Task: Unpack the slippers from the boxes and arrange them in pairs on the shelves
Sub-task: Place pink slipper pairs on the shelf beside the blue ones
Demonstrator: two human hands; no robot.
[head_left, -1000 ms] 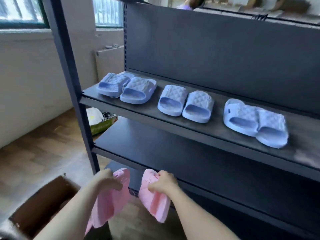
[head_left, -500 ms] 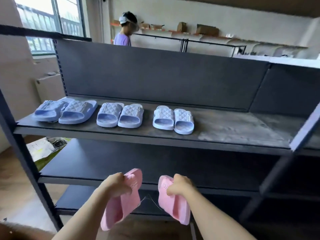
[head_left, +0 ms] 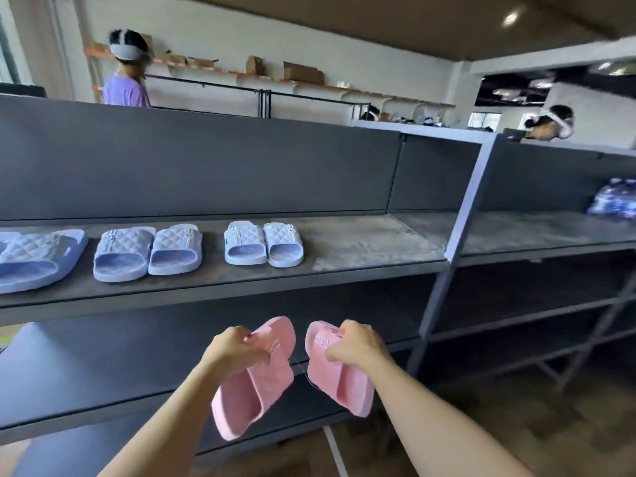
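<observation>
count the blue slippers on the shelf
6, all on the upper shelf: a left pair cut by the frame edge, a middle pair, a right pair. More may lie out of view leftward.

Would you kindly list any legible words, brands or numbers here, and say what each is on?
No text here can be read.
Raised marks on the lilac quilted rubber slippers on the grey shelf: too small, blurred.
Mark on the pink rubber slipper in the left hand: blurred.
Mark on the other pink rubber slipper in the right hand: blurred.
Blue and white printed pack at far right: blurred.
</observation>
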